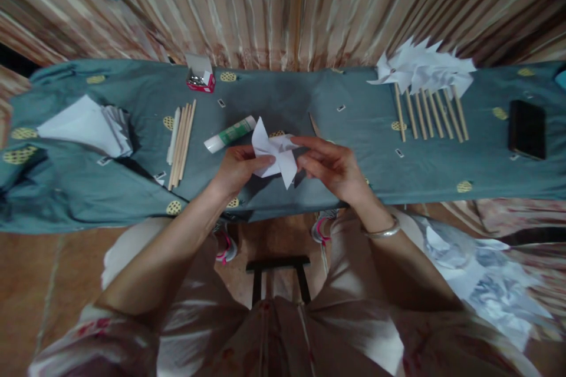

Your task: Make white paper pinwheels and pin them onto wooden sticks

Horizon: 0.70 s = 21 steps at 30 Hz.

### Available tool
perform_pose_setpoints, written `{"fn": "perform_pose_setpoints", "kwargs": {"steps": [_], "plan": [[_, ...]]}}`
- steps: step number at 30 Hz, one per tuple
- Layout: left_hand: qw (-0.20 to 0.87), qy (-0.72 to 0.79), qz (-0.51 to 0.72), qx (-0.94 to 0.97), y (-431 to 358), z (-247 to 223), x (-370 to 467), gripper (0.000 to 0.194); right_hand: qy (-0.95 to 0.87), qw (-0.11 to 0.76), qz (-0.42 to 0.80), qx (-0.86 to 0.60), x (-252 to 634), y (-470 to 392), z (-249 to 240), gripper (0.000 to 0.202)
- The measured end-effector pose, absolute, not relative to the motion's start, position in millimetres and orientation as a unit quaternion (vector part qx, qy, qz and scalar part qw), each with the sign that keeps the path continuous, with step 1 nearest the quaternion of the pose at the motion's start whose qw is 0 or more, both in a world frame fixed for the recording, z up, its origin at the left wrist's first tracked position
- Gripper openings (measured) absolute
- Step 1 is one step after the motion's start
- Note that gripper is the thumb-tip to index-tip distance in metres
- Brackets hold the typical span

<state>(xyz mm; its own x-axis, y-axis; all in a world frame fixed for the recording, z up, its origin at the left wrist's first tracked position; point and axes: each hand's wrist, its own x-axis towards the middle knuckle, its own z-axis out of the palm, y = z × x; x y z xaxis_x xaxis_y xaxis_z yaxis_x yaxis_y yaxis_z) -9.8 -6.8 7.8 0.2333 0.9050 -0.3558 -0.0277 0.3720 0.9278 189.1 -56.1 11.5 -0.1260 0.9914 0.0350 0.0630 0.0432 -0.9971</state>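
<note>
A white paper pinwheel [285, 160] with folded, pointed blades is held above the cloth, near the table's front edge. My left hand [236, 171] pinches its left side, the thumb pressing on the paper near the centre. On the other side, my right hand [331, 168] has its index fingertip on the upper right blade and the other fingers bent close to the paper's edge. Just behind the left hand lies a green and white glue stick [230, 134]. A thin pointed blade [314, 125], perhaps of scissors, shows behind the right hand, its other end hidden.
Stacked white paper [84, 126] and several wooden sticks [182, 144] lie left. A small red box [201, 79] of metal bits stands behind. Finished pinwheels on sticks [424, 73] and a dark phone-like object [527, 129] lie right. A bag of paper [490, 283] sits beside my leg.
</note>
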Motion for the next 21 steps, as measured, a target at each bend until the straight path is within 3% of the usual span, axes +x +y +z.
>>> {"fn": "perform_pose_setpoints", "kwargs": {"steps": [21], "plan": [[0.655,0.505,0.308,0.470,-8,4,-8,0.012,-0.655,0.334,0.469,-0.490,187,-68,24,0.030]]}}
